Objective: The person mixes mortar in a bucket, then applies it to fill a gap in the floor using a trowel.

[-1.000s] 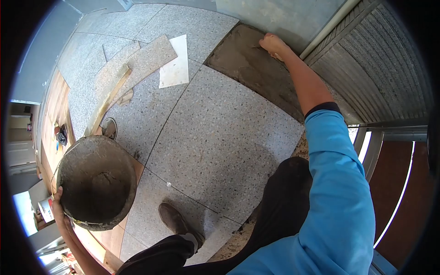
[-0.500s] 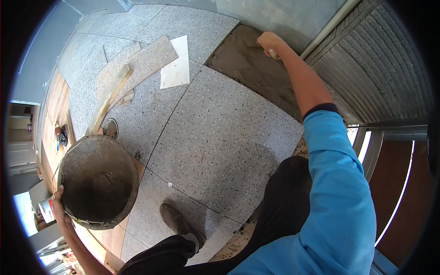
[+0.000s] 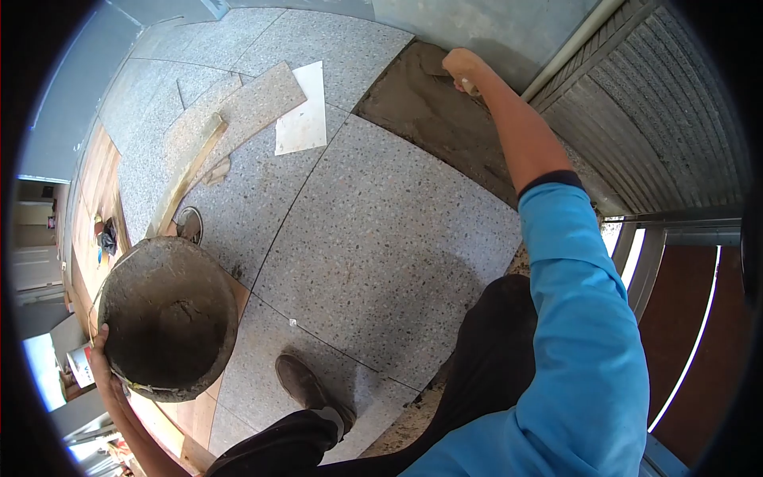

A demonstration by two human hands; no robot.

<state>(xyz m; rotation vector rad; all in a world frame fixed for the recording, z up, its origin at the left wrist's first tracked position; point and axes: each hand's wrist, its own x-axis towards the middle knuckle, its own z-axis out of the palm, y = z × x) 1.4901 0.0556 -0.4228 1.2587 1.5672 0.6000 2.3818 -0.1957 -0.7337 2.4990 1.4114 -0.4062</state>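
My left hand is closed on the rim of a round, dark mortar bucket, tilted so that its inside faces me. Grey residue coats its inner wall. At the far end of my outstretched arm, my right hand is wrapped round the pale handle of a trowel. Its blade is mostly hidden by the hand and against the mortar. Beneath it, wet brown-grey mortar fills a strip between the speckled floor tiles and the wall.
A long wooden straightedge leans from behind the bucket over the tiles. Near it lie a cut tile strip, a white sheet and a round metal tin. Ribbed grey panels stand at right. My shoe rests on the tiles.
My right hand has shifted very slightly up and left over the mortar. The view has moved a little; the left hand still holds the bucket.
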